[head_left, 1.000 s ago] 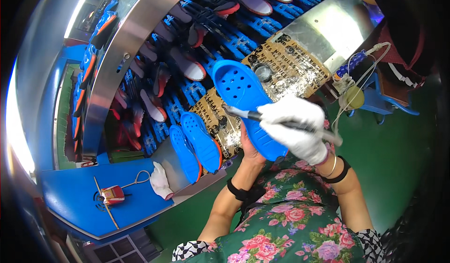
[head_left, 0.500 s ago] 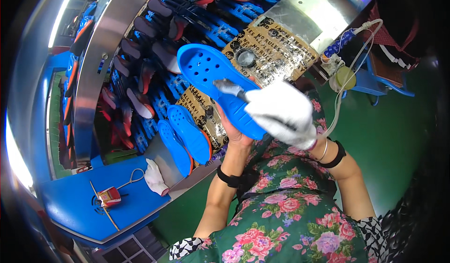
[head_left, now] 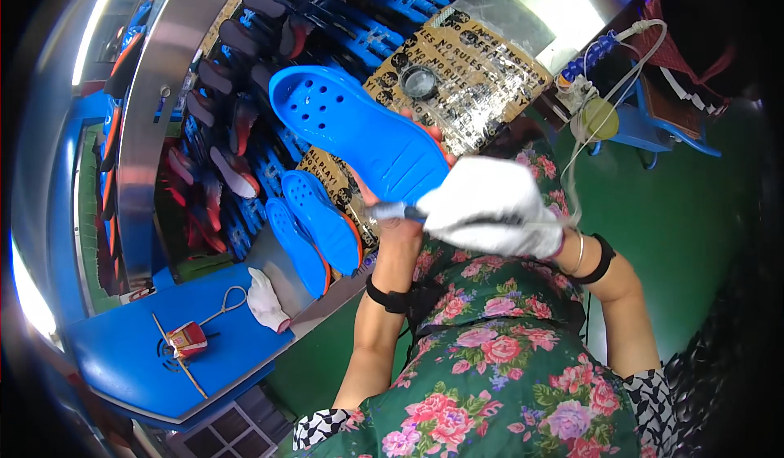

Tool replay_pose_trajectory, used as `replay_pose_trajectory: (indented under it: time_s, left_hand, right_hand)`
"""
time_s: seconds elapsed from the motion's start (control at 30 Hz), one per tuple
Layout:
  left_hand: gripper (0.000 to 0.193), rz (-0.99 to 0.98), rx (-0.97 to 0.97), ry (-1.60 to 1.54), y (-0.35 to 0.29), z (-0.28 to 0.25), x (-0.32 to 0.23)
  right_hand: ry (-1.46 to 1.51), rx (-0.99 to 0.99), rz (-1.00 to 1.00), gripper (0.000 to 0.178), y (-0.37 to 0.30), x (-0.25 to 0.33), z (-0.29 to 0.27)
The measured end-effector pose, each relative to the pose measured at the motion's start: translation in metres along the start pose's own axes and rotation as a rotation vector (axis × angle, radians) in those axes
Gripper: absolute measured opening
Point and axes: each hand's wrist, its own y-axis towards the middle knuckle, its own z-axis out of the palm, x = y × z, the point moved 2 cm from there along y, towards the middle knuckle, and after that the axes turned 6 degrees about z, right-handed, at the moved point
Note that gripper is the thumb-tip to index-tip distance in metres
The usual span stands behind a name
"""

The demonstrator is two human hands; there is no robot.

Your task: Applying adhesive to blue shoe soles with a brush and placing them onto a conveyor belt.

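A blue shoe sole [head_left: 359, 131] with a cluster of small holes at its far end lies tilted across my bare left hand [head_left: 399, 231]. That hand's fingertips curl over the sole's right edge. My right hand [head_left: 494, 205], in a white glove, is closed around a brush [head_left: 392, 211]; its bristles are blurred and sit just off the sole's near end, over my left wrist area. Beside the left hand, a blue sole with an orange rim [head_left: 325, 223] and another such sole [head_left: 297, 250] lean side by side.
A small round dish [head_left: 418, 83] sits on a taped, printed cardboard board [head_left: 482, 74]. Behind are racks of dark and red soles [head_left: 235, 172]. At left, a blue table [head_left: 122, 360] carries a white glove [head_left: 265, 301] and a red box [head_left: 189, 339]. A cable [head_left: 578, 139] hangs at right.
The brush has come off the middle of the sole and moved down toward its near end and my left wrist. The sole has shifted left and turned slightly.
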Motion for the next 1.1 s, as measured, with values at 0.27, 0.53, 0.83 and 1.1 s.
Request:
replay_pose_trajectory:
  time_s: [0.27, 0.53, 0.83, 1.1]
  left_hand:
    - [0.105, 0.037, -0.196, -0.055, -0.002, 0.000, -0.006]
    - [0.104, -0.078, -0.146, 0.027, -0.004, -0.008, -0.019]
    - [0.109, -0.089, -0.097, 0.018, -0.008, -0.006, -0.027]
    - [0.107, -0.186, -0.045, -0.041, -0.018, 0.002, -0.038]
  right_hand:
    - [0.062, 0.123, 0.023, 0.024, -0.012, -0.001, 0.001]
    - [0.003, 0.131, 0.024, 0.024, -0.017, -0.004, 0.002]
    - [0.058, 0.202, 0.052, 0.025, -0.027, 0.004, 0.010]
    - [0.029, 0.091, 0.169, 0.020, -0.011, -0.001, -0.001]
